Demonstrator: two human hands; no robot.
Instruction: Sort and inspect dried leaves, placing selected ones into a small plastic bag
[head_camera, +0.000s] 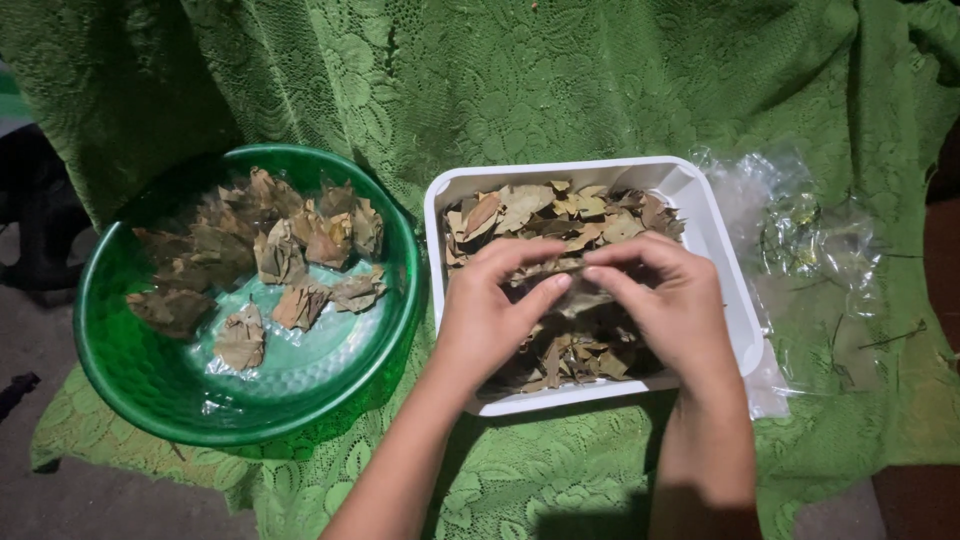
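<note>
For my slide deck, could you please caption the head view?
Both hands pinch one dry leaf over a white tray, beside a green bowl.

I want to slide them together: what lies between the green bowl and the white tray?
Only a narrow strip of green lace cloth separates the green bowl from the white tray, seen from the head view.

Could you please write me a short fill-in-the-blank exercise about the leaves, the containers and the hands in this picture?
1. The round bowl on the left is ____ in colour.
2. Both hands, left hand and right hand, work over the ____ rectangular tray.
3. Together the hands pinch a dry ____.
4. Right of the tray lies a clear plastic ____.

Missing words: green; white; leaf; bag
</note>
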